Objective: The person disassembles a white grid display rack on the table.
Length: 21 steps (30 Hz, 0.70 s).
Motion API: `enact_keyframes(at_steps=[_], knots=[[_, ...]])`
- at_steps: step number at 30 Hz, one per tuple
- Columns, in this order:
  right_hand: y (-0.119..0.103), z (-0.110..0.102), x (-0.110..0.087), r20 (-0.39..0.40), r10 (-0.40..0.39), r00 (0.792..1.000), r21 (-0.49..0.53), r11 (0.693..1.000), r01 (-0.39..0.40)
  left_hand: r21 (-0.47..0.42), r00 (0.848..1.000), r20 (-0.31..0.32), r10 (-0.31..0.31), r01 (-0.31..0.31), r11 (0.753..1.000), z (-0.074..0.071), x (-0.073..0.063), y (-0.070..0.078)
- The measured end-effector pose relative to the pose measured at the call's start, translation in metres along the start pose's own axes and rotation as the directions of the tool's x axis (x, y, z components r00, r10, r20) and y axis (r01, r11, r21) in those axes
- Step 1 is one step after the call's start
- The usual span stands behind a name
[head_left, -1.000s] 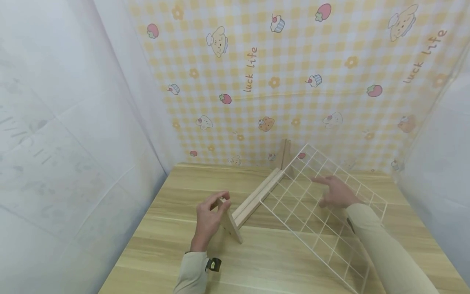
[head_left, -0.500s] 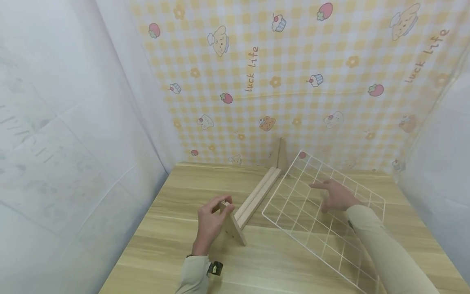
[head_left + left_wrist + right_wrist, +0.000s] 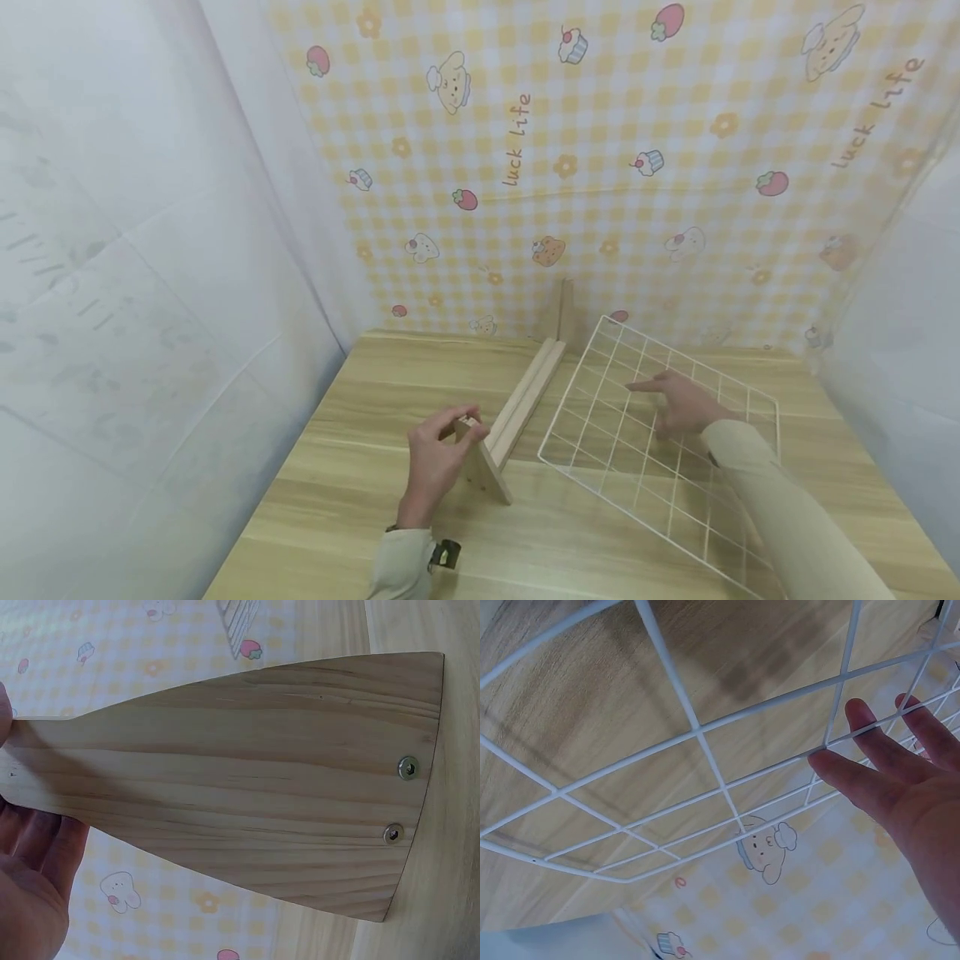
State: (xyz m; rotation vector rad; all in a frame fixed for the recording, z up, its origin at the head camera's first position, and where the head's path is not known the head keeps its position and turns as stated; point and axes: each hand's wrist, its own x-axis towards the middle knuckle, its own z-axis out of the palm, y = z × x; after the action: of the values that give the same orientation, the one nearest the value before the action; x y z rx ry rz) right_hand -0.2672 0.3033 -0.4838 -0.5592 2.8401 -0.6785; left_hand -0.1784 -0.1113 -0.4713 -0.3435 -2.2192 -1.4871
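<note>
My left hand (image 3: 435,454) pinches the narrow top of a wooden side panel (image 3: 247,780), thumb on one side and fingers on the other. Two round bolt heads (image 3: 408,767) sit near that panel's wide end in the left wrist view. A grooved wooden bar (image 3: 528,400) joins it to a matching far panel (image 3: 558,312), forming a stand. To the right, my right hand (image 3: 686,404) holds a white wire grid panel (image 3: 697,730) by its inner wires. Fingertips overlap the wires in the right wrist view, and the grid slants beside the bar.
A wood-grain tabletop (image 3: 360,500) lies under everything. Behind it hangs a yellow checked cloth (image 3: 585,208) with cartoon prints, close to the far panel. White sheeting (image 3: 187,292) encloses the left side, and more hangs at the right.
The grid's far corner has moved left and down, and its left corner nearer to me. The stand has turned slightly, its far end shifting left. Both hands keep their holds.
</note>
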Motion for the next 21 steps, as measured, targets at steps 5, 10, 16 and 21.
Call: enact_keyframes(at_steps=[5,10,16,21], knots=[[-0.003,0.005,0.002,0.036,0.004,0.999,-0.018,1.000,-0.004,-0.004,0.999,-0.009,0.036,-0.036,0.999,0.002,-0.003,0.001],[-0.004,0.010,0.003,0.056,0.014,0.998,-0.029,1.000,-0.013,0.006,0.999,-0.014,0.045,-0.045,0.999,0.005,-0.004,0.005],[-0.003,0.018,0.006,0.065,-0.008,0.998,-0.053,0.999,0.012,0.057,0.995,-0.044,0.095,-0.092,0.994,0.008,-0.007,0.007],[-0.005,0.020,0.008,0.062,-0.020,0.998,-0.085,0.996,0.025,0.087,0.986,-0.084,0.146,-0.139,0.987,0.011,-0.011,0.009]])
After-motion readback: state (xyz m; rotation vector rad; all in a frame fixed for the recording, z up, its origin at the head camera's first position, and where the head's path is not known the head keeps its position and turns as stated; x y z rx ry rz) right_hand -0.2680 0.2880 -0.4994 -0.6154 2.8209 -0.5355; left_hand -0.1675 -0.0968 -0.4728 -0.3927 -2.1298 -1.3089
